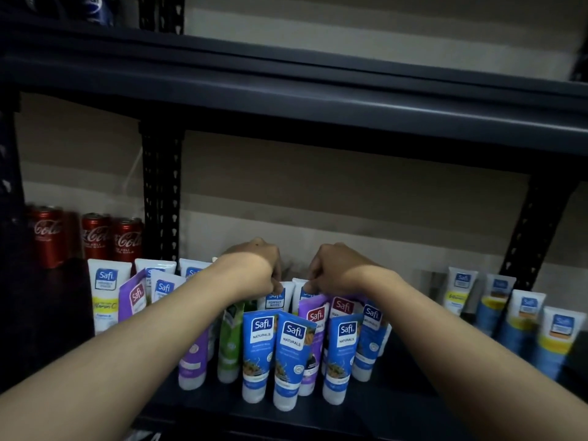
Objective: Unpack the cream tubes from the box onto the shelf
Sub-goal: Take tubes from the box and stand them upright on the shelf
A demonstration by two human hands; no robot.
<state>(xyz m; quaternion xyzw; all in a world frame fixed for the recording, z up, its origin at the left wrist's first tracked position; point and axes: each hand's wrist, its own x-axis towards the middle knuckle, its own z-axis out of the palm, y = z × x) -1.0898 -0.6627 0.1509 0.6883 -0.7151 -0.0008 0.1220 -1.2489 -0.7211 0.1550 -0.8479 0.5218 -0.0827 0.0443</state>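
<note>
The left hand pinches the crimped top of a white tube just beneath its knuckles; the right hand pinches the neighbouring tube. Light, squashy things standing cap-down on the shelf (tippy, I'd say), best held by that stiff crimp.

Both hands are held knuckles-up over the white tubes.
The bare forearms are stretched forward from below and angled inward toward the white tubes. The left hand is set just above and left of them, its fingers curled down and its thumb pinched on one top edge. The right hand is mirrored just above and right, its fingertips closed on the other top edge. The hands are seen close together but apart.
</note>
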